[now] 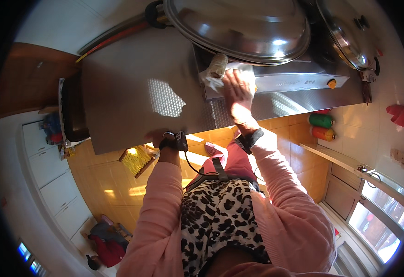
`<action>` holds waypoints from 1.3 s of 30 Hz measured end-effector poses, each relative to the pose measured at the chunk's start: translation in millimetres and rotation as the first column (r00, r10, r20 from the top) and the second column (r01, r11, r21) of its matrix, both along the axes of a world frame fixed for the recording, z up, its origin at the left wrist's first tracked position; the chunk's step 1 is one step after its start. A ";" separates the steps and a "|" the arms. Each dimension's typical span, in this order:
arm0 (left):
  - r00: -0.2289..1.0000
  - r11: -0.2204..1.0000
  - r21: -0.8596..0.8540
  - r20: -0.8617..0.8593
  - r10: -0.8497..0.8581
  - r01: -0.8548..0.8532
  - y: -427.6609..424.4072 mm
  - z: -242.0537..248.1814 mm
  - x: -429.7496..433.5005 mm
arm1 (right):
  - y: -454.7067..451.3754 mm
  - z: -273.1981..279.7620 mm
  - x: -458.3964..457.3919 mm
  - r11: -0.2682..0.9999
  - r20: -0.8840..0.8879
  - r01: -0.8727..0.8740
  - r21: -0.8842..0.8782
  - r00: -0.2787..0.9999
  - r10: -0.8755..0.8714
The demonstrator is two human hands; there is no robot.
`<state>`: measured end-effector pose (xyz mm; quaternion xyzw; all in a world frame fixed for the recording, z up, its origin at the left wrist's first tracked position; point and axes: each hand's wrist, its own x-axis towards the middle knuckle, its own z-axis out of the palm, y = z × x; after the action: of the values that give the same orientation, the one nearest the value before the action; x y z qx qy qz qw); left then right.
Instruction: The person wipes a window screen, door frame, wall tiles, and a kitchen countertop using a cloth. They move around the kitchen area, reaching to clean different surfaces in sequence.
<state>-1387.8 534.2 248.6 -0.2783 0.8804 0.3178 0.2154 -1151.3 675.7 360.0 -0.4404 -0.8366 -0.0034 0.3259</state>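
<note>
My right hand (238, 85) presses a crumpled white cloth (246, 68) against the front of a metal gas stove (281, 83), its fingers over the cloth. A brownish cylindrical object (218, 65) pokes up beside these fingers; what it is cannot be made out. Behind the cloth stands a large wok with a domed steel lid (243, 27). In shadow at the near edge of the metal countertop (125, 90), my left hand (156, 137) seems to rest on the rim, its fingers hard to see. Each wrist wears a dark strap with a small device.
A second lidded pan (347, 34) stands at the right, with an orange stove knob (331, 83) nearby. Below the counter are a yellow-bristled broom (138, 161) and green (321, 120) and orange bottles (323, 133). Another person (106, 247) sits behind at lower left.
</note>
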 end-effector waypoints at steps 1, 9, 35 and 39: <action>1.000 1.000 -0.007 -0.008 -0.005 0.005 -0.2 -0.6 0.2 | 1.3 1.4 6.2 1.000 -0.053 0.005 0.008 0.999 -0.004; 0.979 0.974 -0.092 0.011 -0.206 0.206 -5.3 -9.8 -2.7 | 15.4 22.3 -52.4 0.990 0.012 -0.122 0.075 0.993 0.122; 0.947 0.950 0.064 0.125 0.296 -0.306 14.0 25.2 -1.1 | 16.8 -104.8 88.6 0.720 -0.415 0.643 -0.262 0.599 -0.685; 0.912 0.895 0.179 0.128 0.390 -0.408 7.7 23.3 2.7 | -16.6 -115.9 16.4 0.870 -0.833 0.192 -0.453 0.256 -0.490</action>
<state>-1385.1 541.9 271.9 -0.4435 0.7573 0.4303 0.2114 -1134.9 659.1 244.1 -0.5714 -0.3725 0.2865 0.6728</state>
